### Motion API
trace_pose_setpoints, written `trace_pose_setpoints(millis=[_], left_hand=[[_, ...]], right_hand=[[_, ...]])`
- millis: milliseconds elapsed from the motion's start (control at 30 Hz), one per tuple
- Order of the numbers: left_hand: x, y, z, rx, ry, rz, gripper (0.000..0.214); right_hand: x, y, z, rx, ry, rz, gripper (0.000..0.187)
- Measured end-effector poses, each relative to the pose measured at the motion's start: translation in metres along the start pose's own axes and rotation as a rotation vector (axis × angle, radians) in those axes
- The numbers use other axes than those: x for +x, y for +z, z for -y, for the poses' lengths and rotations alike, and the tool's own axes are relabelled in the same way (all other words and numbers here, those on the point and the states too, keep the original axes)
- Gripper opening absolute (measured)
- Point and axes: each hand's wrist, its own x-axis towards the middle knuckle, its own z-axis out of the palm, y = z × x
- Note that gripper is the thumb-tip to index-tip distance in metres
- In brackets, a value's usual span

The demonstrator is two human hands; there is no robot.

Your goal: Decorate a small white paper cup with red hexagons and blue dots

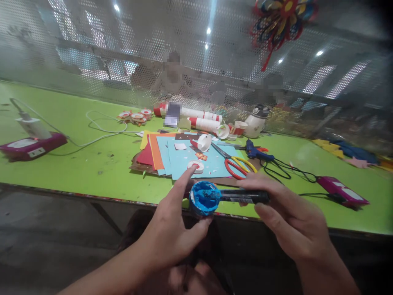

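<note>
My left hand (176, 219) is closed around a small open jar of blue paint (205, 209), fingers and thumb on its sides. Thick blue paint coats the inside of the jar and its rim. Between the fingers and thumb of my right hand (293, 219) is a black marker-like stick (244, 196) with a printed label. It lies almost level, and its blue-smeared end is in the mouth of the jar. Just beyond the jar, a white paper ring with a red centre (195, 166) and a cut paper cup (202, 143) lie on light blue paper sheets (172, 157).
Scissors (235, 162) with red and yellow handles lie on the sheets. Right of them are a blue glue gun (258, 151) and a purple power strip (342, 191). Stacked paper cups (204, 124) and a white jug (256, 122) stand behind. Another power strip (33, 145) sits left.
</note>
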Motion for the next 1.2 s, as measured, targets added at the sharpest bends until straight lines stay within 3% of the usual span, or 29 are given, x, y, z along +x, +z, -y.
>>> trace_pose_setpoints(millis=[267, 400, 500, 600, 733, 967, 1100, 1200], left_hand=[[-0.003, -0.001, 0.005, -0.078, 0.037, -0.024, 0.084], [-0.003, 0.000, 0.006, -0.099, 0.033, -0.039, 0.083], [-0.004, 0.001, 0.006, -0.100, 0.035, -0.048, 0.083], [-0.005, 0.001, 0.006, -0.104, 0.036, -0.045, 0.084], [-0.006, 0.002, 0.008, -0.102, 0.037, -0.044, 0.084], [-0.005, 0.003, 0.009, -0.084, 0.043, -0.042, 0.084], [-0.004, 0.000, 0.009, -0.062, 0.042, -0.037, 0.084], [-0.005, -0.002, 0.010, -0.054, 0.042, -0.043, 0.085]], right_hand=[[0.001, -0.019, 0.015, -0.025, 0.010, 0.134, 0.030], [0.007, -0.013, 0.018, 0.129, 0.036, 0.168, 0.023], [0.008, -0.001, 0.014, 0.226, 0.063, -0.017, 0.018], [0.009, 0.009, 0.010, 0.108, 0.091, -0.237, 0.008], [0.009, 0.015, 0.010, -0.004, 0.049, -0.287, 0.014], [0.000, 0.013, 0.012, -0.151, -0.067, -0.114, 0.034], [-0.001, 0.005, 0.012, -0.121, -0.099, 0.045, 0.033], [0.002, -0.005, 0.011, -0.072, -0.067, 0.087, 0.029]])
